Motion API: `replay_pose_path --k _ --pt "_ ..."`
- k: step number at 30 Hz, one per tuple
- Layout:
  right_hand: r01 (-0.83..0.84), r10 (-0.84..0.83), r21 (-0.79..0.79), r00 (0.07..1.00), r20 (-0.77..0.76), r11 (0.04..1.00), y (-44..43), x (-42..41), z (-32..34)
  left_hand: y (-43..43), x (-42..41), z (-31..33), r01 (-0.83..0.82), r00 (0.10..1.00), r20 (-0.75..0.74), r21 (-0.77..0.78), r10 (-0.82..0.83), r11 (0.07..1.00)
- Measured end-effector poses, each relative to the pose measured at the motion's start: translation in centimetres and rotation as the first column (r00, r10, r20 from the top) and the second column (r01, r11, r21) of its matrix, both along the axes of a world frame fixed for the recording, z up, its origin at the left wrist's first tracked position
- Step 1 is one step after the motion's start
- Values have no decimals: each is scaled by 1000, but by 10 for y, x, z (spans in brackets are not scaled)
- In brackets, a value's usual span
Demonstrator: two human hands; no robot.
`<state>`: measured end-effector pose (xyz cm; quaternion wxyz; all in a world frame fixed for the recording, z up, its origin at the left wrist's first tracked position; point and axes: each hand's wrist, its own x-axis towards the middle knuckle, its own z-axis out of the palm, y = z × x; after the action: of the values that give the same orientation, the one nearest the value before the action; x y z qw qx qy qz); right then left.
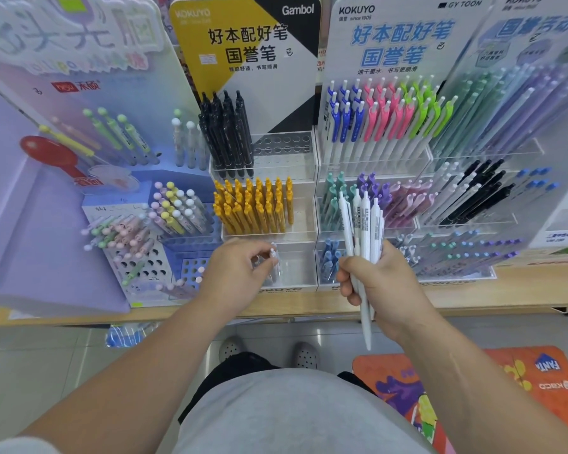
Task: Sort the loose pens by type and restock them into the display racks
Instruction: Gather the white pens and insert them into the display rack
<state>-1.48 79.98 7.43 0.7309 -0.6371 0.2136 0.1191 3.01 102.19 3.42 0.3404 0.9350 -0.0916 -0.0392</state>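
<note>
My right hand (379, 283) grips a bundle of several white pens (363, 221), held upright in front of the clear Kokuyo display rack (300, 283). My left hand (240, 270) pinches one white pen (274, 257) at the front bottom compartment of that rack, below the row of yellow pens (254, 208). A few pale pens stand in that compartment, partly hidden by my fingers. Black pens (227, 132) fill the rack's top tier.
To the right, another rack holds blue, pink and green clip pens (384, 116) and pastel rows below. A purple pastel pen stand (138, 237) sits at left. The racks rest on a wooden shelf (309, 306). An orange floor mat (473, 388) lies by my feet.
</note>
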Motion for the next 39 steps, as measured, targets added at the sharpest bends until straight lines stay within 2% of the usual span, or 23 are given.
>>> replay_pose_path --k 9,12,17,24,29,31,33,35,36,39 --pt "-9 9 -8 1000 10 1000 0 1 1 -1 1 -14 8 998 62 56 -12 998" --pt "-3 3 -7 1000 11 1000 1 1 1 0 3 -20 6 997 80 152 -19 988" --pt "-11 11 -14 1000 7 1000 0 2 0 -1 2 -26 81 986 111 322 -123 943" --pt "-10 10 -41 1000 0 999 0 0 -3 -5 4 -31 129 977 103 409 -186 904" --pt "-43 43 -60 999 0 997 2 0 -2 -7 -1 -16 73 986 126 267 -110 961" --pt "-72 73 -65 997 9 995 3 0 0 -11 0 1 109 982 131 207 -138 972" --pt "-94 96 -65 995 23 993 5 0 2 -19 3 25 116 993 0 6 -116 993" --pt "-111 113 -63 993 33 992 7 0 4 -29 10 51 -25 974 -223 -308 -47 951" --pt "-125 127 -57 991 37 990 8 0 4 -32 14 60 -83 953 -301 -390 -42 917" --pt "-189 190 -31 980 62 982 13 0 9 -41 17 75 -70 903 -407 -454 -136 888"
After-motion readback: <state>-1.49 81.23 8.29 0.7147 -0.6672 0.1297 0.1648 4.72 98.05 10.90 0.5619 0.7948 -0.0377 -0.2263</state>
